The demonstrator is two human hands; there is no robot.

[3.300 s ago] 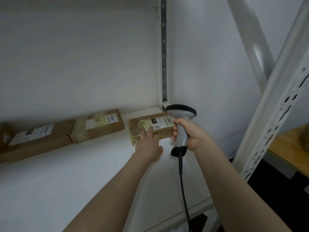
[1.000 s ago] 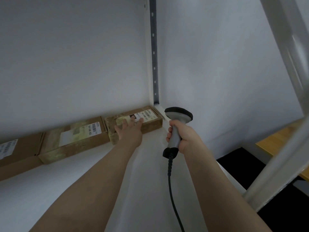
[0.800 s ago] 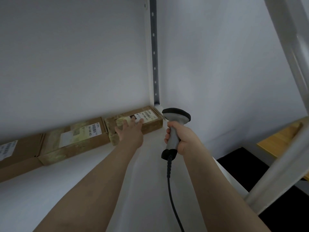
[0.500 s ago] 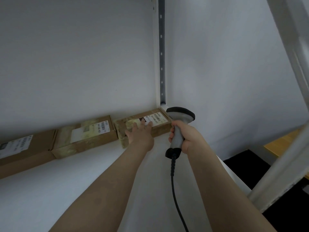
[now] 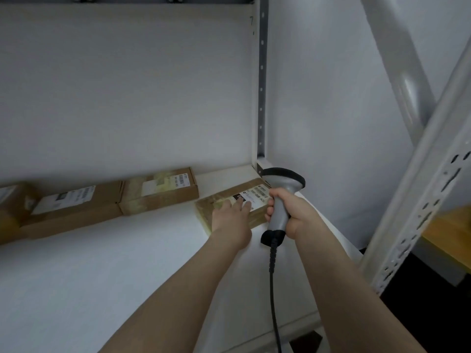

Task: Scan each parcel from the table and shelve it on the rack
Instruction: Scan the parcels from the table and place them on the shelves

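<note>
A flat brown parcel [image 5: 211,208] with a white label lies at the back right corner of the white rack shelf [image 5: 102,276]. My left hand [image 5: 230,220] rests flat on top of it, fingers spread over the label, not gripping. Just to its right, my right hand [image 5: 290,212] is closed around the handle of a grey barcode scanner [image 5: 283,184], whose head points toward the parcel's label. The scanner's black cable [image 5: 274,289] hangs down. Two more labelled parcels, the nearer one [image 5: 159,191] and the farther one [image 5: 74,207], lie in a row along the back wall to the left.
A further parcel [image 5: 10,207] sits at the far left edge. A perforated white rack upright [image 5: 423,189] and a diagonal brace [image 5: 397,72] stand at the right. A wooden table corner [image 5: 446,235] shows beyond them. The rear upright [image 5: 261,85] marks the shelf's back corner.
The parcel under my left hand now sits slightly forward of the row of others instead of level with them. Both hands keep their hold while the view shifts.
</note>
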